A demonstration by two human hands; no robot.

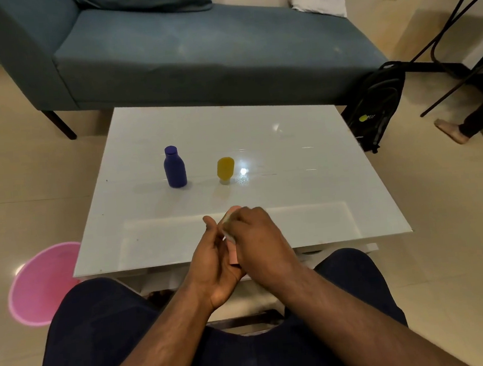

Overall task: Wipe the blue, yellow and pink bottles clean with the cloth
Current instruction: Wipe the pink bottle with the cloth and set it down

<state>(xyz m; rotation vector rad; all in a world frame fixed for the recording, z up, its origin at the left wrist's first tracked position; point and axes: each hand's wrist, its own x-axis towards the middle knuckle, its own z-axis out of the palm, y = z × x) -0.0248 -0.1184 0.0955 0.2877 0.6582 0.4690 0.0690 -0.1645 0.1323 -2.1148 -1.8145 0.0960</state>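
Observation:
A blue bottle [174, 167] stands upright on the white glass table [290, 155], left of middle. To its right a yellow bottle [225, 169] stands on its cap. Over the table's near edge my left hand [210, 261] holds the pink bottle [234, 258], of which only the top and the lower end show between my hands. My right hand [258, 239] covers the bottle from the right and presses a pale cloth [226, 226] against it. Only a small strip of the cloth is visible.
A teal sofa [193, 49] runs behind the table. A pink basin [43, 283] sits on the floor at the left. A black backpack [376, 106] leans at the right, beside a folding table's legs [454, 56] and another person's foot [450, 132].

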